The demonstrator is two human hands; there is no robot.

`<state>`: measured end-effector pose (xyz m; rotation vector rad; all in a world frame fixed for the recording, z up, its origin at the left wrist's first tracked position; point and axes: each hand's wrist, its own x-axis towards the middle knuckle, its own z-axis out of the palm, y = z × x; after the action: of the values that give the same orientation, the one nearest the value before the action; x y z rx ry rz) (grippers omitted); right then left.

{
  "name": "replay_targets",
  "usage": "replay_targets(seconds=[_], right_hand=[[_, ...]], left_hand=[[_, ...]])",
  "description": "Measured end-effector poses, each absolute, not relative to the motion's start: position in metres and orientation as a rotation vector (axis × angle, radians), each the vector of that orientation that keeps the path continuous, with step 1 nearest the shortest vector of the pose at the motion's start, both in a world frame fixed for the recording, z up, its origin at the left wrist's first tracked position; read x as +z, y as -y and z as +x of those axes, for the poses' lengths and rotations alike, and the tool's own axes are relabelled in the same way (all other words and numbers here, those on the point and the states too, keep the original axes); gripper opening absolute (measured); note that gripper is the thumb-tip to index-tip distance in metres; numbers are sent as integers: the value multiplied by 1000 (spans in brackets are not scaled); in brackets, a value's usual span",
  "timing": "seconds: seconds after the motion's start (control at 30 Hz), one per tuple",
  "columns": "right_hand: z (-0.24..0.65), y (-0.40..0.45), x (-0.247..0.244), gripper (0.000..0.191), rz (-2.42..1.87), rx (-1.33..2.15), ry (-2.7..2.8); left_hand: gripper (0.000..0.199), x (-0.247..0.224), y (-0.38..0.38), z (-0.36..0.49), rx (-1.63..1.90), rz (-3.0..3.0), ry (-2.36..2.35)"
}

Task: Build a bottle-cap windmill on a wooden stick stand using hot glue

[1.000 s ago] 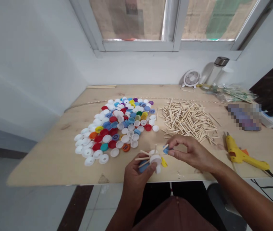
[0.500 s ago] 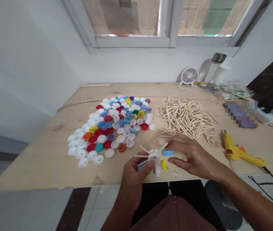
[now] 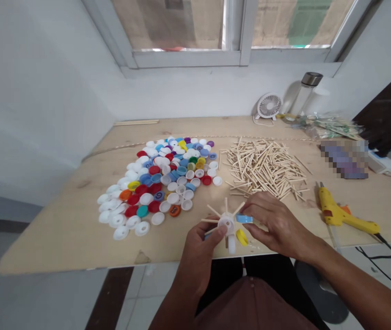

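Note:
My left hand (image 3: 200,250) pinches a white bottle cap (image 3: 226,222) near the table's front edge. Wooden sticks (image 3: 213,210) stick out of this cap all round, like spokes. A second white cap (image 3: 231,244) hangs at its lower side and a yellow cap (image 3: 241,237) at its lower right. Part of another blue cap shows behind my left fingers. On the right side, my right hand (image 3: 278,223) has its thumb and fingers closed around a light blue cap (image 3: 244,218). Its fingertips are partly hidden behind that cap.
Loose coloured bottle caps (image 3: 154,183) spread over the left of the wooden table (image 3: 61,224). A heap of short sticks (image 3: 264,167) lies behind my hands. To the right is a yellow glue gun (image 3: 345,215) with its cord. A small fan (image 3: 269,106) and glass bottle (image 3: 302,98) stand at the back.
The spoked cap in my left hand has shifted slightly right and tilted. My right thumb and fingers have closed in on the light blue cap.

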<state>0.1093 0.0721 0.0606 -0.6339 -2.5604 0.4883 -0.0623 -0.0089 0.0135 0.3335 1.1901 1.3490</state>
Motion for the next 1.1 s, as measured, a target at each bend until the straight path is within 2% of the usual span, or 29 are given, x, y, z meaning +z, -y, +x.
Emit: replay_targets(seconds=[0.3,0.5,0.63,0.7,0.8,0.97,1.1], right_hand=[[113,-66,62,12,-707,478,2537],[127,-61,63,40,-857,389,2441],[125,-62,67,42,-819,407,2458],[120,-63,69,36,-784,509,2496],[112,-62,69,28,-812,808,2450],[105,-60,59,21,-995,1304,2077],[98,-55,49,26,-1129,1431,1743]], left_hand=[[30,15,8,-61,1358,399,-1219],[31,23,7,-69,1340,583,-1346],[32,28,4,-78,1176,878,-1379],[34,34,1,-82,1077,1053,-1355],[48,44,-2,-87,1003,1203,-1341],[69,40,-6,-88,1031,1078,-1229],[62,25,0,-79,1244,735,-1035]])
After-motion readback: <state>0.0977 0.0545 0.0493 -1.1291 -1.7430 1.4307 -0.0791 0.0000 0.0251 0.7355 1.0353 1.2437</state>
